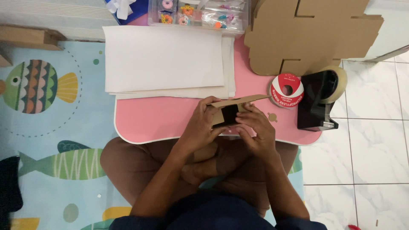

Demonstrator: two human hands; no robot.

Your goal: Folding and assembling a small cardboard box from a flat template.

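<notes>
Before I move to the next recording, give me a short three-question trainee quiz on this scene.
1. True or false: both hands hold the small cardboard box.
2. What lies nearer the tape dispenser: (a) the ribbon roll, or (b) the white paper stack?
3. What colour is the table?

Key: 1. True: left hand and right hand grip it over the table's near edge. 2. (a), directly beside it. 3. Pink.

This is looking like a home floor: a person is sitting cross-legged at a low pink surface [145,119], a fish-patterned play mat [47,127] lying left of the hands, white floor tiles [366,149] showing to their right.
</notes>
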